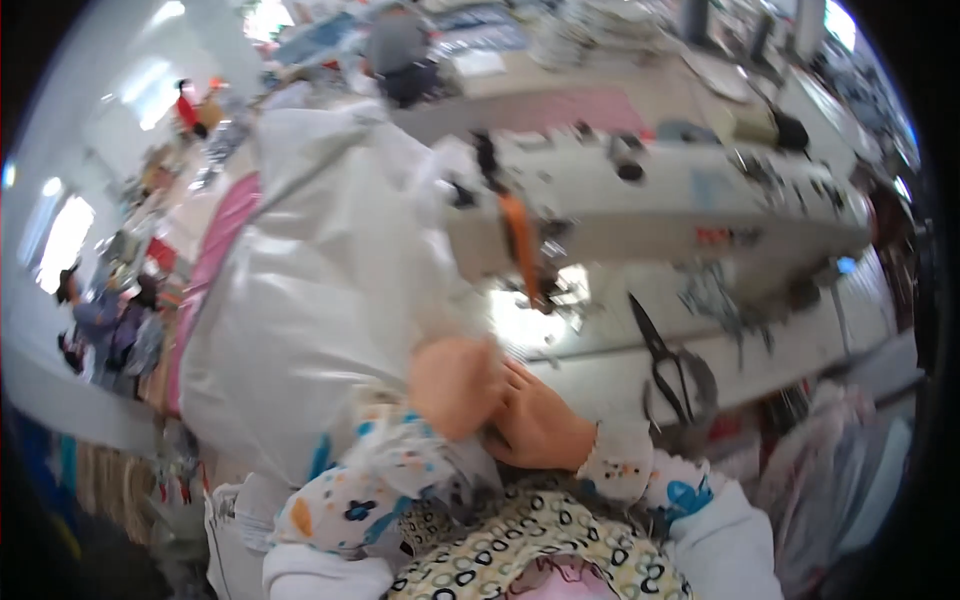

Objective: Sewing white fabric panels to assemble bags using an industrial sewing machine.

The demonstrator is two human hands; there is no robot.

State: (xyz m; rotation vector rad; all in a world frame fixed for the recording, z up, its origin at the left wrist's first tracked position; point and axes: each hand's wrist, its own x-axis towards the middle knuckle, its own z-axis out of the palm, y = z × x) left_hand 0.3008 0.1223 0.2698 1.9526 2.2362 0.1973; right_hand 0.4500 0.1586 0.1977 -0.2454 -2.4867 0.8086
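Observation:
My left hand (pixel 455 385) and my right hand (pixel 538 420) meet close together at the lower edge of a large bundle of white fabric (pixel 320 290). Both hands pinch the cloth near the front of the sewing table. The picture is blurred, so the exact grip is hard to read. An industrial sewing machine (pixel 660 195) stands just beyond the hands, with an orange strip (pixel 520 245) hanging by its needle area. Both sleeves are white with coloured prints.
Black scissors (pixel 660 360) lie on the white table (pixel 600 370) to the right of my hands. A pink fabric pile (pixel 215 250) sits left of the white bundle. Another person (pixel 400 50) works at a far table. Cluttered benches fill the background.

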